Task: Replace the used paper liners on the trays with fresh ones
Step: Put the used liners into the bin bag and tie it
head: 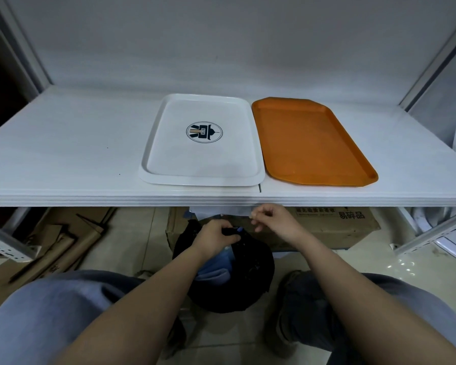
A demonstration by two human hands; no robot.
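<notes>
A white tray [202, 143] with a round dark emblem at its centre lies flat on the white shelf [63, 154]. Just beside it, to its right, lies an orange tray [311, 143], its long edge nearly touching the white tray's rim. Both trays are bare, with no liner on them.

Below the shelf's front edge, under the white tray, a black bin bag [250, 275] stands on the tiled floor between the person's knees. Blue and pale crumpled material [213, 267] shows inside its mouth. The left hand [216, 239] reaches down to the bag's upper rim, its fingers curled around the black plastic there. The right hand [275, 222] hangs above and to the right of the bag, just below the shelf edge; its thumb and forefinger are pinched together on the edge of a thin white paper sheet [221, 210] that hangs under the shelf front, while the other fingers are loosely curled.

Behind the bag sits a cardboard box [334, 227] with printed characters on its face. Flattened cardboard pieces [50, 246] lie on the floor to the left of the bag.
</notes>
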